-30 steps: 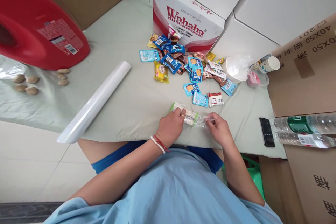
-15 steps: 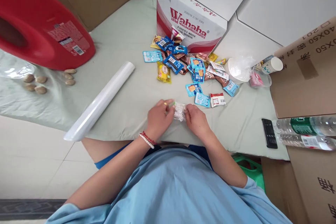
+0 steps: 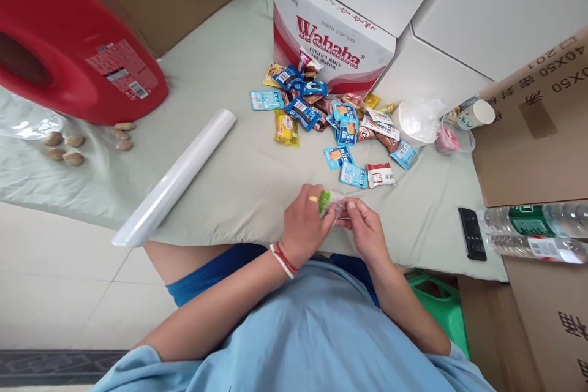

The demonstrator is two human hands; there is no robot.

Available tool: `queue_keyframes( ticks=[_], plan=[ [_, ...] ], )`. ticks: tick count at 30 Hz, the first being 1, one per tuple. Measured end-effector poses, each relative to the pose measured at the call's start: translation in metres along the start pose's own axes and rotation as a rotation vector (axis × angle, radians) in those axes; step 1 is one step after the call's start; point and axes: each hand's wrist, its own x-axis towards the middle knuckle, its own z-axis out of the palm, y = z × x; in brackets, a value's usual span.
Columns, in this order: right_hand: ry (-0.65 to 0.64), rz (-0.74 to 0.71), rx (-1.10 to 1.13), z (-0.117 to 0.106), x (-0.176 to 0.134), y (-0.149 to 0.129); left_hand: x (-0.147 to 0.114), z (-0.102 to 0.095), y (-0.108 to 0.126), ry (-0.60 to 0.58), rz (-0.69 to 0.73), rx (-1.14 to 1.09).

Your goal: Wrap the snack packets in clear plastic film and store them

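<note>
My left hand is closed on a small clear plastic-wrapped packet with a bright green end, held near the table's front edge. Motion blurs it, and its contents cannot be made out. The fingertips of my right hand pinch the packet's other end, with thumb and forefinger pressed together. Just beyond my hands lie a light-blue snack sachet and a red-and-white snack packet. To the left, a roll of clear plastic film lies at a slant.
A heap of wrapped snacks lies before a Wahaha carton. A red jug and several brown, nut-like pieces are at left. A phone, plastic bottles and a paper cup are at right.
Both hands have moved right and toward my body with the packet, which is now lifted and turned. More of its green end shows.
</note>
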Motion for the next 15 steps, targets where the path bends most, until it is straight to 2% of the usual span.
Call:
queue_keyframes(
  ticks=[2, 4, 6, 10, 12, 15],
  plan=[
    [0.039, 0.05, 0.203, -0.004, -0.008, 0.002, -0.009, 0.009, 0.01, 0.019, 0.19, 0.068],
    [0.072, 0.109, 0.333, -0.008, -0.012, 0.006, -0.015, 0.02, 0.015, -0.028, 0.368, 0.09],
    [0.068, 0.16, 0.405, -0.013, -0.013, 0.011, -0.018, 0.029, 0.014, -0.074, 0.459, 0.035],
    [0.021, 0.214, 0.434, -0.016, -0.012, 0.023, -0.019, 0.033, 0.005, -0.072, 0.5, -0.298],
    [0.034, 0.231, 0.398, -0.015, -0.013, 0.026, -0.018, 0.026, 0.002, -0.076, 0.474, -0.419],
    [0.052, 0.178, 0.266, -0.02, -0.014, 0.027, -0.018, 0.006, -0.012, -0.101, 0.366, -0.423]
  ],
)
